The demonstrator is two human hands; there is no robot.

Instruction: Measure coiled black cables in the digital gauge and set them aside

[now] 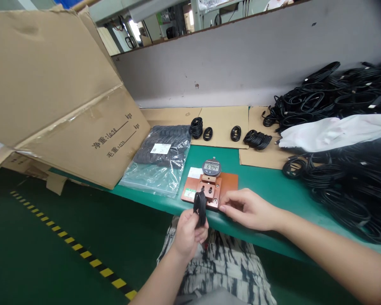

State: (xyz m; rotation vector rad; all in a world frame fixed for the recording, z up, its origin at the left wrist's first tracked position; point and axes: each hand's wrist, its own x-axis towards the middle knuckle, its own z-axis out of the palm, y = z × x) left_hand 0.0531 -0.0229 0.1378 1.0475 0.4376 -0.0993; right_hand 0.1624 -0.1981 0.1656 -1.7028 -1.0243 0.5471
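While your left hand [187,235] clenches a coiled black cable [200,207], its long axis upright above the green-topped workbench [273,199], your open right hand [249,209] hovers, fingertips just beside the copper-coloured plate [230,182] carrying a round digital gauge [211,167].

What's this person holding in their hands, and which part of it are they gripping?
The left hand grips a coiled black cable around the lower end of its loops. The right hand, beside the copper-coloured gauge fixture, appears empty.
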